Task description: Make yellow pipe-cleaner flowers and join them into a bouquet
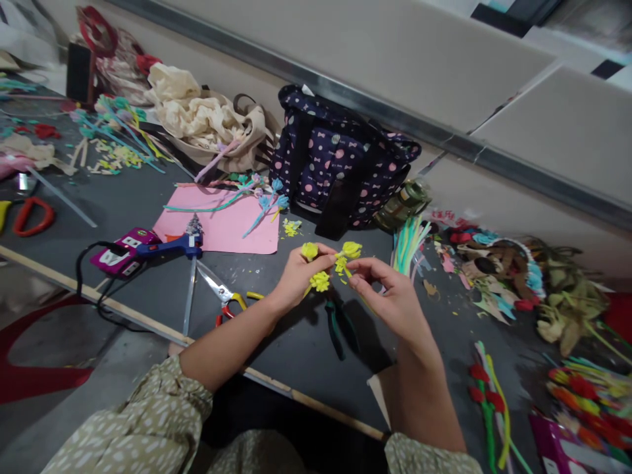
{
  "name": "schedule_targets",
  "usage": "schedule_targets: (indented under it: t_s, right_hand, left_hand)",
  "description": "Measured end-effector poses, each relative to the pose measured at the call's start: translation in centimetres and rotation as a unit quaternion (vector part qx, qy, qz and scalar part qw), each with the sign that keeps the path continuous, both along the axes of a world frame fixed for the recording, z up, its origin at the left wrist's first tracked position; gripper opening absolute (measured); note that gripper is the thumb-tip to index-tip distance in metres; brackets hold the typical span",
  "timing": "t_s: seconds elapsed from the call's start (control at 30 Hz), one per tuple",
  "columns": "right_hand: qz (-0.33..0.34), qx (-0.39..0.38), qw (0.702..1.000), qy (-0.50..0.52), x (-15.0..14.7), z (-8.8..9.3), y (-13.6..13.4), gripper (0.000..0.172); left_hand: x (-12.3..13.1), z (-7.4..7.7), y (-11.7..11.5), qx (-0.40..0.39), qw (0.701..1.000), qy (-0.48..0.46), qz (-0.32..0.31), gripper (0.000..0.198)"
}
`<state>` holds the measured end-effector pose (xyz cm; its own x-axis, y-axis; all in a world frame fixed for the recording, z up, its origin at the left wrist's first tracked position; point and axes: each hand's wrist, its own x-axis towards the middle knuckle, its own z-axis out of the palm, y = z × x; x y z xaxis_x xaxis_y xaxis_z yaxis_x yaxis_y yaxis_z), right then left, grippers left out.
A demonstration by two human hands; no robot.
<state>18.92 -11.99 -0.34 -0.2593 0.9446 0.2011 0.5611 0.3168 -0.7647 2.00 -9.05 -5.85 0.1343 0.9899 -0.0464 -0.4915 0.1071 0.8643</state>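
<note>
My left hand [296,276] is closed around yellow craft flowers; one flower head [320,282] shows below the fingers and another [309,250] above them. Between thumb and fingertips, my right hand [388,289] pinches the stem of a further yellow flower [351,250]. A small cluster of yellow petals [340,264] sits between the two hands. On the dark table under them lie dark green-handled pliers [340,326]. Scissors with red and yellow handles [222,293] rest left of my left wrist.
A blue glue gun [170,247] lies by a purple power strip [126,253]. Behind are pink paper [224,227] with craft flowers and a dark patterned bag [340,158]. Pastel pipe cleaners [411,243] and a jar [402,204] stand right. Red flowers [486,395] lie near right.
</note>
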Motion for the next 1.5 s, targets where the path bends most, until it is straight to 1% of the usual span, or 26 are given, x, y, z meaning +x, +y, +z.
schedule_targets:
  t_s: [0.07, 0.17, 0.37, 0.43, 0.53, 0.6, 0.73, 0.8, 0.87, 0.93, 1.0, 1.07, 1.1, 1.17, 1.23, 1.3, 1.4, 1.5]
  right_hand:
    - [-0.005, -0.003, 1.000, 0.009, 0.1, 0.2, 0.0, 0.013]
    - [-0.012, -0.003, 1.000, 0.012, 0.3, 0.3, 0.2, 0.013]
    - [-0.022, 0.002, 1.000, 0.017, 0.4, 0.1, 0.3, 0.009]
    - [-0.017, 0.000, 1.000, 0.015, 0.4, 0.1, 0.2, 0.010]
    - [0.003, 0.007, 1.000, 0.008, 0.6, 0.4, 0.1, 0.013]
    - [0.037, 0.019, 0.999, 0.002, 0.8, 0.8, 0.0, 0.018]
    - [0.131, 0.065, 0.989, -0.018, 1.0, 1.3, -0.1, 0.022]
    - [0.132, 0.106, 0.985, -0.029, 1.0, 1.2, -0.2, 0.023]
    - [0.110, 0.146, 0.982, -0.043, 0.8, 1.0, -0.3, 0.025]
    - [0.101, 0.181, 0.976, -0.059, 0.7, 0.7, -0.5, 0.029]
    - [0.112, 0.209, 0.969, -0.075, 0.7, 0.6, -0.7, 0.034]
    - [0.119, 0.229, 0.963, -0.081, 0.7, 0.6, -0.9, 0.037]
    - [0.115, 0.233, 0.962, -0.082, 0.8, 0.7, -1.1, 0.037]
    - [0.091, 0.240, 0.964, -0.072, 0.9, 0.9, -1.3, 0.034]
    - [0.063, 0.246, 0.966, -0.055, 1.1, 1.2, -1.4, 0.029]
    - [0.038, 0.244, 0.968, -0.043, 1.3, 1.6, -1.5, 0.023]
    - [0.003, 0.228, 0.973, -0.045, 1.4, 1.9, -1.3, 0.015]
    - [-0.025, 0.213, 0.976, -0.037, 1.4, 1.7, -0.9, 0.011]
  left_hand:
    - [-0.1, 0.1, 0.2, -0.054, 0.996, -0.054, -0.049, 0.020]
    - [-0.3, 0.1, 0.5, -0.096, 0.987, -0.095, -0.082, 0.021]
    - [-0.3, 0.0, 0.6, -0.082, 0.986, -0.102, -0.099, 0.022]
    - [-0.2, 0.0, 0.5, -0.067, 0.988, -0.099, -0.094, 0.021]
    - [-0.2, -0.1, 0.6, -0.059, 0.992, -0.087, -0.070, 0.021]
    - [-0.2, -0.2, 0.6, -0.060, 0.994, -0.079, -0.054, 0.020]
    - [-0.3, -0.2, 0.7, -0.063, 0.995, -0.069, -0.035, 0.019]
    - [-0.3, -0.2, 0.7, -0.065, 0.996, -0.063, -0.021, 0.018]
    - [-0.3, -0.2, 0.7, -0.062, 0.997, -0.050, -0.001, 0.017]
    - [-0.2, -0.2, 0.6, -0.050, 0.998, -0.028, 0.021, 0.015]
    - [-0.1, -0.2, 0.4, -0.026, 0.999, 0.014, 0.038, 0.013]
    - [0.0, -0.1, 0.1, 0.025, 0.995, 0.085, 0.049, 0.011]
    - [0.0, -0.1, -0.1, 0.063, 0.988, 0.129, 0.050, 0.010]
    - [0.1, 0.0, -0.5, 0.155, 0.963, 0.215, 0.040, 0.010]
    - [0.2, 0.1, -0.8, 0.241, 0.930, 0.277, 0.012, 0.010]
    - [0.2, 0.0, -1.1, 0.298, 0.902, 0.310, -0.024, 0.011]
    - [0.2, -0.1, -1.2, 0.353, 0.870, 0.331, -0.091, 0.009]
    - [0.1, 0.0, -1.4, 0.396, 0.840, 0.336, -0.157, 0.010]
